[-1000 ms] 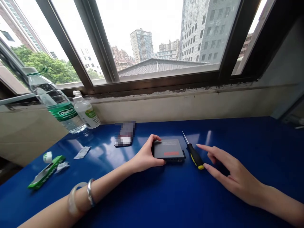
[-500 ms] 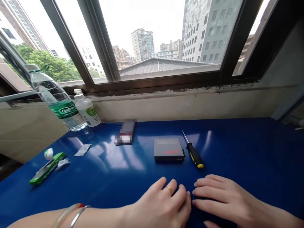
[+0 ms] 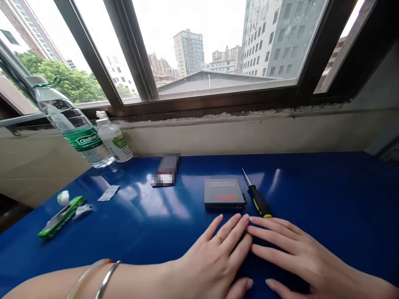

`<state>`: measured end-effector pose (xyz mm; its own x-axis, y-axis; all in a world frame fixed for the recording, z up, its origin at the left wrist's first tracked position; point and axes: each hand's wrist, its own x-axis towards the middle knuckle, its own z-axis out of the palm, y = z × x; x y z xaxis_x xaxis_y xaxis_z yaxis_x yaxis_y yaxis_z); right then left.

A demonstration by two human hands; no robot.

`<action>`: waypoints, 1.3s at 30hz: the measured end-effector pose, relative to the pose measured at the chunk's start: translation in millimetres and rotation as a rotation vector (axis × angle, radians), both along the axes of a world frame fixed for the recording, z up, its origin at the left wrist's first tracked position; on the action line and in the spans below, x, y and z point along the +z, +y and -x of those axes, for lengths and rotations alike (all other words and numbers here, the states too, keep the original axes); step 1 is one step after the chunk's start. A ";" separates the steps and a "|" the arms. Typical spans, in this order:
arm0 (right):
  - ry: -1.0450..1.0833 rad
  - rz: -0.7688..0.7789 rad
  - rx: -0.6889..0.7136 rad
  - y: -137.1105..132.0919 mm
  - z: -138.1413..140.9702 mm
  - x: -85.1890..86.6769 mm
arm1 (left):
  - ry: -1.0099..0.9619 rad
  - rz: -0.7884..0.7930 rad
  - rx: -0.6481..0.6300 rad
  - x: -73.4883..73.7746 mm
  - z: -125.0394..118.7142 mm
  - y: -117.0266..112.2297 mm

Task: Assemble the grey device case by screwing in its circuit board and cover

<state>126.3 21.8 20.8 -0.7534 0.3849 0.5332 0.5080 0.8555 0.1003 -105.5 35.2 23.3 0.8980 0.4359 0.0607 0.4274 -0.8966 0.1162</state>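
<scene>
Network box (image 3: 224, 194) sits beside a screwdriver (image 3: 260, 202), left hand (image 3: 212, 259) and right hand (image 3: 296, 253) just in front, fingers (image 3: 274, 231) released.

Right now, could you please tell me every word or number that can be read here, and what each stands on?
"C'estbon": green label, water bottle.
"10…" on the small bottle's label; the rest too small.
Grey box: red patch and print, too blurred to read.
Pixelated item: unreadable.

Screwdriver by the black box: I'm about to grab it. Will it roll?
The screwdriver probably rolls easily, its handle looking round. On the glossy blue tabletop it may also slide. Its thin metal shaft looks stiff.
</scene>
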 end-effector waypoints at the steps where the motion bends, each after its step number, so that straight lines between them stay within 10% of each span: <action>1: 0.003 -0.019 -0.023 0.3 -0.9 -2.1 | -0.004 0.035 0.014 2.5 0.9 0.8; 9: 0.154 -0.009 -0.071 2.5 -16.8 -21.7 | 0.007 -0.001 -0.016 7.3 2.0 -1.7; 39: 0.311 0.043 -0.018 1.0 -19.9 -12.8 | 0.084 -0.454 -0.097 10.7 0.8 -6.7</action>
<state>146.2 22.9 8.0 -0.5496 0.4236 0.7201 0.5237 0.8462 -0.0980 -106.3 28.4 34.0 0.9433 0.2957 0.1508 0.3299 -0.8850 -0.3285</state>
